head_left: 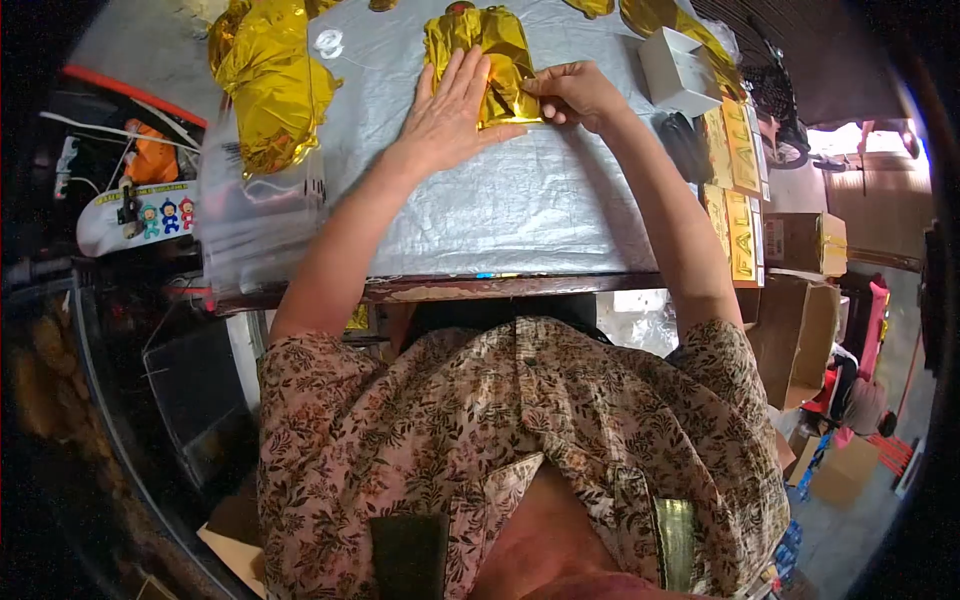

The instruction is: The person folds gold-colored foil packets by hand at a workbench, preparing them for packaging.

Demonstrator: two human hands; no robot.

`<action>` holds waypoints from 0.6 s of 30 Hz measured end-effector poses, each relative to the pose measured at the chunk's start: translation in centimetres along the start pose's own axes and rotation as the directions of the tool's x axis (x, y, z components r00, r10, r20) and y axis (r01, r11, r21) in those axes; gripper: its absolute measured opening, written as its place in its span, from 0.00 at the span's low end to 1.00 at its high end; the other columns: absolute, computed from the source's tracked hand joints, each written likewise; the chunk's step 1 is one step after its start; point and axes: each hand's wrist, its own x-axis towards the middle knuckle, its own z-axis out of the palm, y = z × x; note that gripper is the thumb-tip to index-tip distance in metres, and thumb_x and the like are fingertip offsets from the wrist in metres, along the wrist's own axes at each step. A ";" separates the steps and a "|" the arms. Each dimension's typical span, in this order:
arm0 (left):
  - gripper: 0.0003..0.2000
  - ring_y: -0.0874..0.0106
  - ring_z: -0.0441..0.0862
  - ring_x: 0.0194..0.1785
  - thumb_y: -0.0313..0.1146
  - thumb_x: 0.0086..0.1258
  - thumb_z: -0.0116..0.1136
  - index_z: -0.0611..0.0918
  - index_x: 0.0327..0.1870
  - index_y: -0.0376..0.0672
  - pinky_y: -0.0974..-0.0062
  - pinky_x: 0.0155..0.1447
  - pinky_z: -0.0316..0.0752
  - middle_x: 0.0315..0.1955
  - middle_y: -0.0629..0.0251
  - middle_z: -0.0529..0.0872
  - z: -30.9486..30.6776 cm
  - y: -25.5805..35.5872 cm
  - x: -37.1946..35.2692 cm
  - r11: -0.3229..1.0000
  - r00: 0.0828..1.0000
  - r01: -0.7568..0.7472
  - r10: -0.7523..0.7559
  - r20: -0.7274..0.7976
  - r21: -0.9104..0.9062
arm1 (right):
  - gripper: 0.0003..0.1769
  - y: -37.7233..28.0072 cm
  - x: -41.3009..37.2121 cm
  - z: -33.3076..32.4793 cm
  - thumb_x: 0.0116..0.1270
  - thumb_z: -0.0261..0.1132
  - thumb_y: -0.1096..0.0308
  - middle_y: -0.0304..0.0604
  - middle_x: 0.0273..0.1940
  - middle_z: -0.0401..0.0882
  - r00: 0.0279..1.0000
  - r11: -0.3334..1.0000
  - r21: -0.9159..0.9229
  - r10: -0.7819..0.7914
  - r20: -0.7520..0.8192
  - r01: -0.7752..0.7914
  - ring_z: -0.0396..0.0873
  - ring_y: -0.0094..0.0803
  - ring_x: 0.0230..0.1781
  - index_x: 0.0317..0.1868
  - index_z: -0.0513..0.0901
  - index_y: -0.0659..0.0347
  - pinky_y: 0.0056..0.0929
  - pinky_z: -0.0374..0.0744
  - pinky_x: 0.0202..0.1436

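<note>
Well left of the central gold foil piece (pixel 508 35), a white panel (pixel 150 216) carries lettering too small to read surely. Nearer, also left of the piece, lies a gold foil bundle (pixel 275 80). The piece itself lies on the desk (pixel 520 225); the left hand (pixel 448 122) presses it, spread flat, while the right hand (pixel 572 92) pinches its right edge. A hard tug against that pressure could tear the thin foil. Right of the piece, yellow boxes (pixel 740 150) show "FALL".

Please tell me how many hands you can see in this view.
2: the left hand lies spread on the gold foil, and the right hand pinches that foil's right edge. No other hands show.
</note>
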 end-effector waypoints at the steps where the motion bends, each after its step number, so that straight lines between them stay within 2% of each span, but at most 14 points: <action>1: 0.57 0.60 0.41 0.89 0.78 0.71 0.46 0.53 0.85 0.34 0.46 0.87 0.35 0.86 0.53 0.49 0.1 0.0 0.0 1.000 1.000 0.005 -0.005 -0.003 -0.003 | 0.12 0.0 0.0 0.1 0.72 0.74 0.60 0.34 0.22 0.83 1.000 0.997 0.071 0.019 0.020 -0.020 0.75 0.18 0.15 0.37 0.90 0.60 0.18 0.70 0.17; 2: 0.57 0.60 0.41 0.89 0.78 0.71 0.44 0.53 0.85 0.34 0.46 0.87 0.35 0.86 0.53 0.50 0.2 -0.1 0.1 1.000 1.000 0.007 -0.007 0.007 0.009 | 0.12 0.0 0.0 0.1 0.72 0.74 0.60 0.34 0.22 0.83 1.000 0.998 0.066 0.020 0.023 -0.021 0.75 0.18 0.15 0.37 0.90 0.60 0.18 0.70 0.17; 4: 0.57 0.60 0.41 0.89 0.79 0.71 0.43 0.53 0.85 0.34 0.46 0.87 0.35 0.86 0.53 0.50 0.4 -0.2 0.2 1.000 1.000 0.015 -0.015 0.013 0.020 | 0.12 -1.1 -0.9 0.4 0.68 0.78 0.65 0.41 0.26 0.87 0.996 0.989 0.119 0.087 -0.032 -0.082 0.78 0.21 0.17 0.39 0.89 0.68 0.19 0.74 0.17; 7: 0.57 0.60 0.42 0.89 0.79 0.72 0.40 0.54 0.85 0.34 0.47 0.87 0.35 0.86 0.53 0.51 0.1 0.1 0.2 0.999 1.000 0.002 -0.002 0.001 0.048 | 0.13 -1.9 -0.6 0.6 0.68 0.78 0.64 0.41 0.28 0.88 0.998 0.998 0.060 0.035 -0.050 -0.032 0.80 0.20 0.17 0.40 0.90 0.68 0.18 0.75 0.17; 9: 0.54 0.58 0.39 0.89 0.77 0.74 0.41 0.50 0.86 0.36 0.46 0.88 0.34 0.87 0.54 0.47 -0.4 0.4 0.3 0.995 0.994 0.030 -0.040 0.102 0.096 | 0.13 -1.8 0.6 0.6 0.68 0.78 0.64 0.40 0.28 0.88 0.998 0.998 0.065 0.021 -0.056 -0.018 0.79 0.20 0.17 0.40 0.90 0.67 0.18 0.75 0.17; 10: 0.54 0.58 0.39 0.89 0.77 0.74 0.41 0.50 0.86 0.36 0.46 0.88 0.34 0.87 0.54 0.47 -0.4 0.4 0.3 0.995 0.994 0.032 -0.042 0.100 0.096 | 0.13 -1.7 1.1 0.6 0.68 0.79 0.64 0.39 0.28 0.88 0.998 0.997 0.071 0.007 -0.063 -0.003 0.79 0.19 0.17 0.40 0.90 0.67 0.18 0.74 0.17; 13: 0.54 0.57 0.40 0.89 0.76 0.75 0.41 0.50 0.86 0.36 0.46 0.88 0.35 0.86 0.54 0.48 -0.3 0.1 0.1 0.998 0.998 0.020 -0.023 0.062 0.051 | 0.12 -1.7 1.4 0.5 0.71 0.76 0.61 0.36 0.28 0.86 0.997 0.999 0.024 0.044 -0.057 -0.043 0.76 0.18 0.17 0.42 0.90 0.63 0.18 0.72 0.19; 14: 0.55 0.56 0.42 0.89 0.77 0.73 0.41 0.52 0.85 0.35 0.46 0.87 0.36 0.86 0.51 0.49 -0.3 -0.2 0.1 0.999 1.000 0.022 -0.022 -0.002 -0.038 | 0.12 -1.6 1.5 0.4 0.71 0.76 0.61 0.36 0.28 0.86 0.998 0.999 0.021 0.042 -0.055 -0.040 0.76 0.18 0.17 0.42 0.90 0.63 0.18 0.72 0.19; 15: 0.57 0.54 0.44 0.89 0.79 0.72 0.41 0.53 0.84 0.33 0.46 0.87 0.37 0.86 0.49 0.50 -0.4 -0.4 0.2 0.992 0.998 0.017 -0.026 -0.066 -0.128 | 0.12 -1.2 1.7 0.2 0.71 0.76 0.61 0.35 0.28 0.86 0.999 0.998 0.060 0.027 -0.031 -0.025 0.75 0.18 0.18 0.43 0.89 0.63 0.18 0.72 0.19; 16: 0.57 0.54 0.44 0.89 0.79 0.72 0.41 0.53 0.84 0.33 0.46 0.87 0.37 0.86 0.49 0.50 -0.7 -0.9 0.3 0.992 0.997 0.019 -0.028 -0.067 -0.127 | 0.13 -0.8 1.8 0.0 0.71 0.76 0.62 0.35 0.28 0.85 1.000 0.995 0.099 0.013 -0.009 -0.012 0.74 0.18 0.18 0.43 0.89 0.64 0.18 0.71 0.19; 18: 0.55 0.51 0.44 0.88 0.76 0.73 0.44 0.55 0.84 0.31 0.44 0.87 0.37 0.85 0.46 0.51 -1.6 -2.0 0.5 0.971 0.969 0.199 -0.215 -0.123 -0.131 | 0.12 -0.1 1.9 -0.4 0.72 0.76 0.62 0.35 0.29 0.85 1.000 0.992 0.127 0.015 -0.005 -0.015 0.74 0.18 0.18 0.43 0.89 0.64 0.18 0.71 0.18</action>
